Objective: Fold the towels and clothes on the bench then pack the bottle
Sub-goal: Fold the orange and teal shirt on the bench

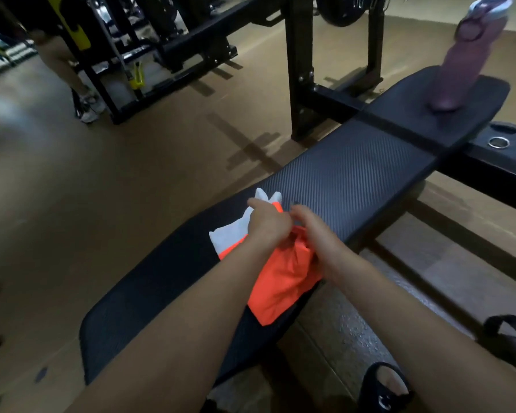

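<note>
Two hands meet over the black padded worktop (355,174), on an orange garment (280,281) that lies near the middle of its length, toward the near edge. The left hand (267,223) rests on the far end of the garment with its fingers curled into the fabric; its grip is clamped on the orange cloth. The right hand (309,225) sits just beside it, touching it at the knuckles, fingers curled and pinching a bunched fold of the same garment. Both forearms reach in from the lower edge of the view and cross part of the cloth.

Below the hands, the garment runs back toward the person and overhangs the near edge of the worktop. A white towel (233,234) lies under the far-left part of the garment, touching it, with a corner showing beyond the left hand's fingertips.

A purple bottle (465,58) with a pale lid stands upright at the far end of the worktop, well apart from both hands and from the cloths.

On the floor to the lower right a black sandal (382,389) shows beside a dark bag strap (507,326). A black equipment frame (301,64) stands behind the worktop.
</note>
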`<state>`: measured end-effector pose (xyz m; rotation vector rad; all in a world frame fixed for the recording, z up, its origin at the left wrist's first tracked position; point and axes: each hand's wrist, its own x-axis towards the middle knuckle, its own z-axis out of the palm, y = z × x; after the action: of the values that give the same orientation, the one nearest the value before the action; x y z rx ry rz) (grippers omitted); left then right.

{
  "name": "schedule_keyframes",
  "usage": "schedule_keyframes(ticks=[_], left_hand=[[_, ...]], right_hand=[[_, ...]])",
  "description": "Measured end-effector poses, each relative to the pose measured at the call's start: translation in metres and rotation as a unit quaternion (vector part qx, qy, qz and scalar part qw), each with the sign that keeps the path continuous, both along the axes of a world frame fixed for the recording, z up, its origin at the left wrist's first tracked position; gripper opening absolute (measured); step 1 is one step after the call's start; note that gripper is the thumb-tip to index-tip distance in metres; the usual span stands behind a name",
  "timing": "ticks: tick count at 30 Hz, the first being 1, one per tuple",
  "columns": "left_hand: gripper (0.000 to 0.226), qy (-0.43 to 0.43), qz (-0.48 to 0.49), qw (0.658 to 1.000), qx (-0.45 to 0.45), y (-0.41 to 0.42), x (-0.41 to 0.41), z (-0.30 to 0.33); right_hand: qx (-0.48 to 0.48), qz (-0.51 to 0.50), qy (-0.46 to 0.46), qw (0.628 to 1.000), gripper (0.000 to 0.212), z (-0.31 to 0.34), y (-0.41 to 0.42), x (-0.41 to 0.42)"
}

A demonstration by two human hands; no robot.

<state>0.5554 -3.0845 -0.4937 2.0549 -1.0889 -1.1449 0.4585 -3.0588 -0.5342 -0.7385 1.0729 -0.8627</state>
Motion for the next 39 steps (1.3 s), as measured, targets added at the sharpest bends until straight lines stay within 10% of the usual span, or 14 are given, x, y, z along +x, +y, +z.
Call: schedule_keyframes(ticks=[3, 9, 13, 15, 21, 31, 39], left_hand=[[0.028, -0.010, 0.015, 1.000, 0.011, 0.002, -0.006, -0.006], [0.030, -0.102, -0.115, 0.985, -0.074, 0.034, 0.019, -0.012], [0.062, -0.251, -0.068, 0.961, -0.095, 0.076, 0.058, -0.026], [0.078, -0.173, 0.010, 0.985, -0.012, 0.089, 0.071, -0.038], [0.069, 0.057, 0.107, 0.993, -0.001, 0.102, 0.086, -0.044], [0.044, 0.181, 0.116, 0.974, 0.073, 0.128, 0.127, -0.025], [0.055, 0.173, 0.091, 0.981, -0.010, 0.148, 0.127, -0.002]], right_hand=[[-0.071, 0.051, 0.207, 0.974, 0.065, -0.013, -0.010, -0.017], [-0.109, 0.069, 0.264, 0.956, 0.081, -0.016, -0.009, -0.027], [-0.210, 0.132, 0.443, 0.862, 0.059, -0.021, -0.001, -0.032], [-0.225, 0.137, 0.475, 0.840, 0.052, -0.023, 0.002, -0.030], [-0.207, 0.162, 0.498, 0.827, 0.036, -0.023, 0.022, -0.017], [-0.088, 0.137, 0.391, 0.906, 0.049, -0.023, 0.065, -0.005], [0.048, 0.077, 0.186, 0.978, 0.127, -0.008, 0.083, 0.004]])
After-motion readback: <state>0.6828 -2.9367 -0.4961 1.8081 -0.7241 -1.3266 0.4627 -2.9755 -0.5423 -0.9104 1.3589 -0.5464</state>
